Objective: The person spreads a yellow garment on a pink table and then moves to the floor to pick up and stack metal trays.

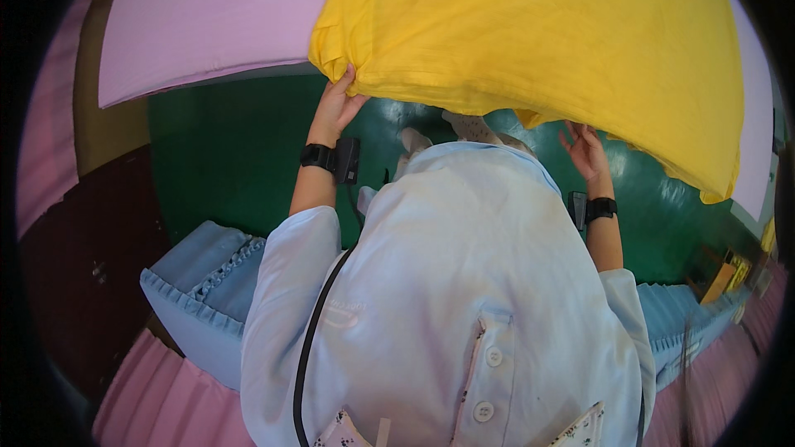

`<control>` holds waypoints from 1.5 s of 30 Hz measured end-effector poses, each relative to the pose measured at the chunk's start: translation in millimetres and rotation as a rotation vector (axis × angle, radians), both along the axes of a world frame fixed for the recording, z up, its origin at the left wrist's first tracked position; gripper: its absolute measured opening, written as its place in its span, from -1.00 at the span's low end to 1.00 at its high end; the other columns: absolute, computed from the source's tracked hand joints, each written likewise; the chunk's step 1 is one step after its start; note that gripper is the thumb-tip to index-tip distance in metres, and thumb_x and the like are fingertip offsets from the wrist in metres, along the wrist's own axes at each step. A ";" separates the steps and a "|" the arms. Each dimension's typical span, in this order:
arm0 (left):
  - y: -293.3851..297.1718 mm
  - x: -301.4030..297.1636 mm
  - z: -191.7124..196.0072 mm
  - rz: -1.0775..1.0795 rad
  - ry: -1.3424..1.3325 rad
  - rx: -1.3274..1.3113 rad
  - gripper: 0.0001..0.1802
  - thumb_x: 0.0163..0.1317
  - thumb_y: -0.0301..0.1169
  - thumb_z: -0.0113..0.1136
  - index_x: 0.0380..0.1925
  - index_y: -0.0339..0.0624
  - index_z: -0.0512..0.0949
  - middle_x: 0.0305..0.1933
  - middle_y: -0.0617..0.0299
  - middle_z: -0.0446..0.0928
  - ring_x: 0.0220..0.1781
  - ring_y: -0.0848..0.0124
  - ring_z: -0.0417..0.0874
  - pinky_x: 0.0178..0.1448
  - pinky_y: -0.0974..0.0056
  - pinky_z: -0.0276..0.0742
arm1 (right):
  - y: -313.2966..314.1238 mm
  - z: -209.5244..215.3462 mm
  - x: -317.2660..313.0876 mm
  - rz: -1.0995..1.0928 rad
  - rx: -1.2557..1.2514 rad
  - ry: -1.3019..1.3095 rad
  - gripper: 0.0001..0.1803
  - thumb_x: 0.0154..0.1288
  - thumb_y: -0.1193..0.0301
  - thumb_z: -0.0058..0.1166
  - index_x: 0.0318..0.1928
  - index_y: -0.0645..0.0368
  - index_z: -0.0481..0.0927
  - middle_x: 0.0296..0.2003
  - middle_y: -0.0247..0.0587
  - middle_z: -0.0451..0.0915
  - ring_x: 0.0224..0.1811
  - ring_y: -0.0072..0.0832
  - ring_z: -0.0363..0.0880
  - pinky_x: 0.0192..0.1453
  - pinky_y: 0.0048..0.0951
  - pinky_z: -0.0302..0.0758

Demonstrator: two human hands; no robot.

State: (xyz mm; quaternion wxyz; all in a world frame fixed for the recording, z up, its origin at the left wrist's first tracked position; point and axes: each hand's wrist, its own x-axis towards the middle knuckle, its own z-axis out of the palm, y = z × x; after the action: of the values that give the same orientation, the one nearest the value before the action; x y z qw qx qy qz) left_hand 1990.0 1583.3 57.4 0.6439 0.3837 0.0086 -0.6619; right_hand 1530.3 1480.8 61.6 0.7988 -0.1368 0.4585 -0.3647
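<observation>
A wide yellow cloth (530, 29) lies spread over a pink-covered surface (211, 12), its front edge hanging toward me. At the left end of that edge my left hand (341, 102) is closed, with thumb and fingers pinching the gathered hem. Farther right my right hand (588, 153) is under the hem, fingers apart and slightly bent, their tips at the cloth's lower edge. Part of those fingers is hidden by the cloth. Each wrist wears a black strap with a small black device beside it.
The floor (224, 149) is green. Behind me on the left stands a block covered in ruffled light-blue fabric (199, 314), with another blue-covered one (675, 323) on the right. Pink pleated fabric (166, 406) lies near the lower left. A black cable (319, 314) runs down my shirt.
</observation>
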 end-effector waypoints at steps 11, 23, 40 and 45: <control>-8.3 -21.7 4.6 0.114 -0.329 0.272 -0.65 0.16 -0.39 0.04 -0.07 -0.27 0.33 -0.09 0.15 0.44 -0.13 0.35 0.52 -0.14 0.27 0.51 | 5.4 -41.0 -62.8 -0.032 -0.028 -0.013 -0.94 0.13 0.54 -0.06 -0.38 0.10 0.44 -0.29 -0.33 0.46 -0.16 -0.41 0.38 0.09 -0.26 0.22; -9.5 -31.5 28.6 0.182 -0.365 0.155 -0.67 0.15 -0.40 0.04 -0.09 -0.27 0.35 -0.10 0.21 0.45 -0.12 0.42 0.51 -0.12 0.37 0.47 | -25.9 37.8 -33.4 -0.180 0.133 0.320 -0.65 0.11 0.17 0.07 -0.22 0.15 0.41 -0.41 -0.25 0.50 -0.40 -0.49 0.47 -0.36 -0.56 0.40; 13.7 -29.0 13.5 0.016 -0.056 -0.006 -0.61 0.19 -0.35 -0.01 0.01 -0.19 0.27 0.00 0.22 0.39 -0.01 0.36 0.46 -0.01 0.26 0.43 | 5.4 33.3 -47.6 -0.404 -0.024 0.306 -0.80 0.17 0.32 0.00 -0.55 0.05 0.37 -0.79 -0.41 0.26 -0.70 -0.60 0.21 -0.54 -0.55 0.12; 42.4 -23.2 0.9 -0.131 -0.118 0.047 -0.48 0.14 -0.38 0.05 0.11 -0.13 0.17 0.12 0.22 0.28 0.14 0.30 0.30 0.10 0.13 0.31 | 46.4 14.6 -58.8 -0.382 -0.051 0.268 -0.73 0.16 0.18 0.00 -0.35 0.13 0.40 -0.57 -0.35 0.37 -0.48 -0.55 0.33 -0.35 -0.49 0.28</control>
State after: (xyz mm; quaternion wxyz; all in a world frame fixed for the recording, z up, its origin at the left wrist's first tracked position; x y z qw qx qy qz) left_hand 1966.8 1625.6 58.3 0.5895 0.4367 -0.0388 -0.6784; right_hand 1471.5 1527.3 76.2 0.6434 -0.1149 0.5689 -0.4993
